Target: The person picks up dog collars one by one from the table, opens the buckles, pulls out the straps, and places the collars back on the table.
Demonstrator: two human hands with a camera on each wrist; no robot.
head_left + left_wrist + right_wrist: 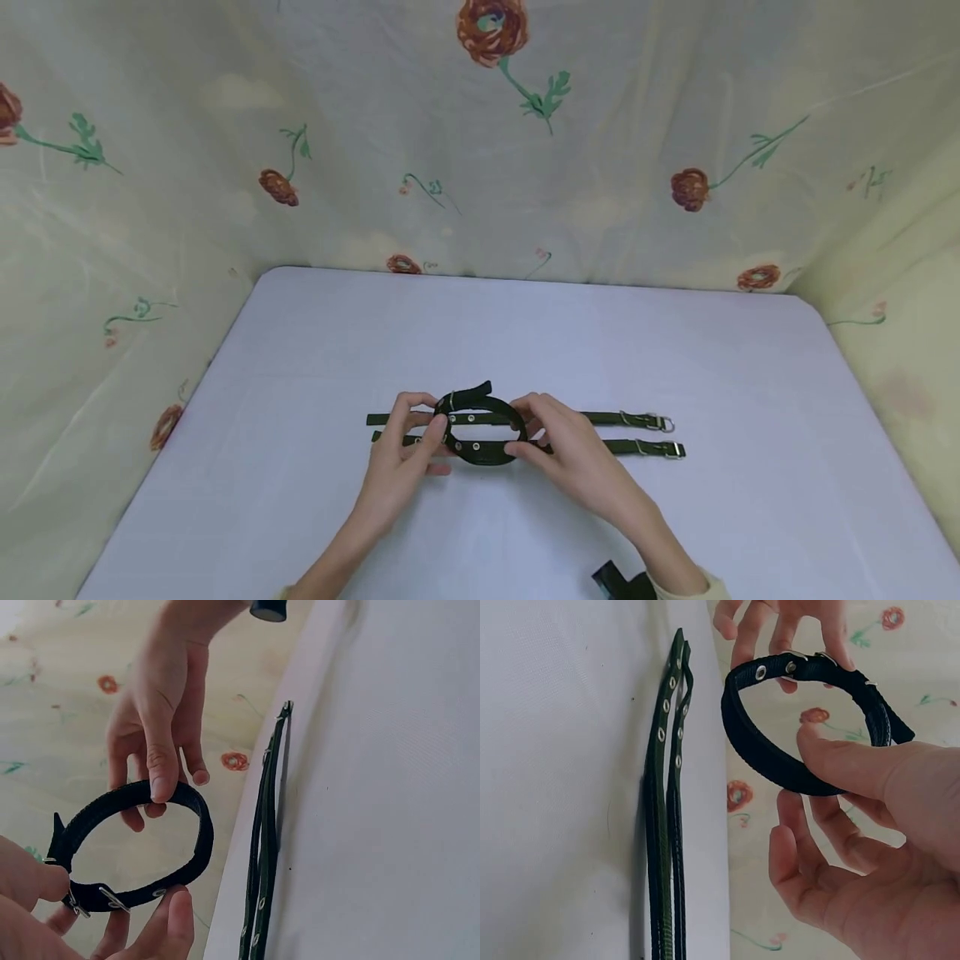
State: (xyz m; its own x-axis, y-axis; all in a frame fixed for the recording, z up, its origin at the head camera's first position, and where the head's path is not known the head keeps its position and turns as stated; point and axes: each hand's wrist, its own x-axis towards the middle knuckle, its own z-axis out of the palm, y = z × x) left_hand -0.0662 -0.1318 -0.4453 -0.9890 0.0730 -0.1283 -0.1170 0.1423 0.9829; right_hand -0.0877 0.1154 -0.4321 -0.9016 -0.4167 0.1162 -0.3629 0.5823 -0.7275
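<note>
Between both hands, a dark collar point(483, 454) is buckled into a loop and held above the table. My left hand point(405, 458) pinches its buckle side between thumb and fingers; metal eyelets and the buckle point(112, 898) show there in the left wrist view. On the opposite side, my right hand point(566, 446) grips the band, thumb inside the loop and fingers outside in the right wrist view. The strap's loose end point(480, 389) sticks out at the top. Behind the hands, two dark green collars point(637, 418) lie unbuckled side by side, partly hidden by the hands and loop.
A white table point(315, 350) carries everything. Floral curtains point(360, 125) hang around its back and sides. Near the right forearm, a black strap-like object point(622, 583) is at the bottom edge of the head view.
</note>
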